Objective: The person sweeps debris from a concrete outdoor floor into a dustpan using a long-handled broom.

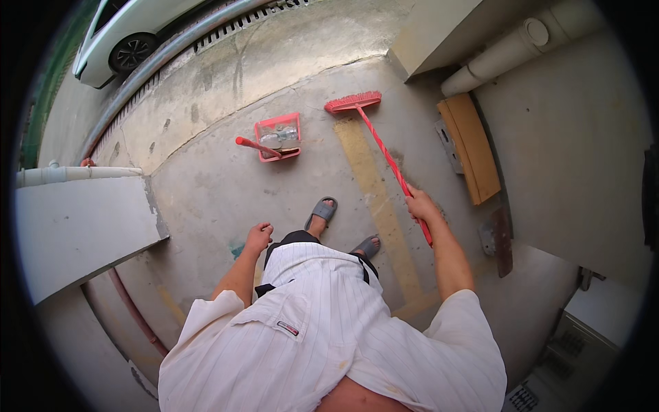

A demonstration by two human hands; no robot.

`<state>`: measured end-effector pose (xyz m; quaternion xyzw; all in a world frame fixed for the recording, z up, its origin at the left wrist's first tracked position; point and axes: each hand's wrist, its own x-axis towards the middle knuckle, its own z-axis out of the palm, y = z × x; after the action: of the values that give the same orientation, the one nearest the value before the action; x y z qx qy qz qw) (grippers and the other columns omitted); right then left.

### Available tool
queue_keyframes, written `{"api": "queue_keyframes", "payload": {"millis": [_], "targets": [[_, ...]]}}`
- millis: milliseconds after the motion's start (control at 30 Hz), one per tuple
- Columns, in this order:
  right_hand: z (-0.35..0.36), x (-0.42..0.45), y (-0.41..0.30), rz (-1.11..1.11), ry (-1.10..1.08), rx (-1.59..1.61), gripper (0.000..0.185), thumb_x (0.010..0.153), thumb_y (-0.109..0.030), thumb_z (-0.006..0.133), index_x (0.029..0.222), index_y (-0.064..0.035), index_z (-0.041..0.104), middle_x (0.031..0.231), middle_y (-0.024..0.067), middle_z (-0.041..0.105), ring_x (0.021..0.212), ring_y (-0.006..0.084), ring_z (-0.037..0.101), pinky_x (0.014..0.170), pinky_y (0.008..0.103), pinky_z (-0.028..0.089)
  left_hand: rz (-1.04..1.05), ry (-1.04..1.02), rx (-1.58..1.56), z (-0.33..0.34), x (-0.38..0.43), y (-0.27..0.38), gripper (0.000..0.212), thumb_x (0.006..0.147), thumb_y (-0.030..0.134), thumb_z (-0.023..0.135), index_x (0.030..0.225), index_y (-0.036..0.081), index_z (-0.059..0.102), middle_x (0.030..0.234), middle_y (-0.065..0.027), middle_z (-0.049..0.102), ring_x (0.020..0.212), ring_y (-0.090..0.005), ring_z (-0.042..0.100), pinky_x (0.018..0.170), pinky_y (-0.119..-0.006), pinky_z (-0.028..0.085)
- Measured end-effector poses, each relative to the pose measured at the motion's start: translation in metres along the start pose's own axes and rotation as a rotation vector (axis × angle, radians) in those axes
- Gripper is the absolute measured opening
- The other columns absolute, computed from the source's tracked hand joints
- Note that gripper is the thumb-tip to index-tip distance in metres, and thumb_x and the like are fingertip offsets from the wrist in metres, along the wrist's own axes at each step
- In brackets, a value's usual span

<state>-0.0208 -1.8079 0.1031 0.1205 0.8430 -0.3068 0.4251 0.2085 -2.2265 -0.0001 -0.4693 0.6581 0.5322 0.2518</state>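
Observation:
My right hand (423, 205) is closed around the red handle of a push broom (383, 144). The broom's pinkish-red bristle head (354, 102) is at the far end, over the concrete floor beside the end of a yellow painted line. To the left of the broom head, a red dustpan (299, 121) with an upright red handle (252, 144) rests on the floor. Inside it lies some clear, crumpled-looking rubbish (280, 137), hard to make out. My left hand (259, 237) hangs by my left side, fingers curled with nothing visible in them, apart from the dustpan.
A tan padded board (469, 149) leans along the right wall, near a white drainpipe (494, 59) and a pillar (430, 31). A dark reddish piece (503, 247) lies nearer. At left are a pale concrete block (87, 221), a metal rail (170, 54) and a parked white car (103, 64).

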Motion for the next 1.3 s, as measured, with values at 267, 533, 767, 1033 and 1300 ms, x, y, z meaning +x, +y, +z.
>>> {"api": "queue_keyframes", "payload": {"millis": [267, 533, 767, 1033, 1300], "targets": [[-0.010, -0.113, 0.127, 0.122, 0.051, -0.253, 0.050, 0.085, -0.015, 0.045, 0.134, -0.0164, 0.037, 0.060, 0.0084, 0.052, 0.041, 0.0167, 0.048, 0.039, 0.0338, 0.043, -0.073, 0.017, 0.019, -0.008, 0.007, -0.031, 0.039, 0.080, 0.024, 0.057, 0.113, 0.003, 0.057, 0.082, -0.0096, 0.063, 0.058, -0.0161, 0.059, 0.047, -0.028, 0.045], [-0.031, -0.115, 0.118, -0.237, 0.195, -0.378, 0.047, 0.083, -0.018, 0.051, 0.130, -0.0165, 0.044, 0.072, 0.0178, 0.061, 0.055, 0.0271, 0.059, 0.054, 0.0368, 0.048, 0.075, -0.008, 0.139, 0.005, 0.029, -0.060, 0.039, 0.079, 0.026, 0.059, 0.109, 0.002, 0.059, 0.085, -0.0118, 0.065, 0.060, -0.0144, 0.060, 0.060, -0.028, 0.048], [0.006, 0.006, 0.057, -0.284, 0.227, -0.537, 0.046, 0.082, -0.017, 0.051, 0.127, -0.0168, 0.046, 0.082, 0.0253, 0.060, 0.076, 0.0410, 0.058, 0.069, 0.0460, 0.046, 0.058, 0.019, 0.011, -0.013, 0.000, -0.005, 0.040, 0.081, 0.026, 0.057, 0.112, 0.001, 0.056, 0.086, -0.0100, 0.064, 0.061, -0.0155, 0.060, 0.056, -0.028, 0.047], [-0.037, -0.033, 0.159, -0.241, 0.067, -0.731, 0.052, 0.081, -0.015, 0.051, 0.131, -0.0243, 0.040, 0.087, 0.0241, 0.060, 0.080, 0.0397, 0.058, 0.074, 0.0465, 0.046, -0.012, 0.161, -0.050, -0.017, -0.023, -0.044, 0.040, 0.080, 0.026, 0.057, 0.112, 0.002, 0.056, 0.083, -0.0089, 0.063, 0.057, -0.0154, 0.059, 0.048, -0.026, 0.045], [-0.112, -0.156, 0.245, -0.013, 0.012, -0.882, 0.051, 0.082, -0.019, 0.051, 0.132, -0.0245, 0.039, 0.094, 0.0190, 0.061, 0.086, 0.0362, 0.059, 0.076, 0.0434, 0.046, -0.077, 0.128, -0.119, 0.069, -0.092, -0.112, 0.039, 0.080, 0.025, 0.057, 0.112, 0.003, 0.056, 0.080, -0.0078, 0.063, 0.057, -0.0147, 0.058, 0.046, -0.027, 0.044]]}}
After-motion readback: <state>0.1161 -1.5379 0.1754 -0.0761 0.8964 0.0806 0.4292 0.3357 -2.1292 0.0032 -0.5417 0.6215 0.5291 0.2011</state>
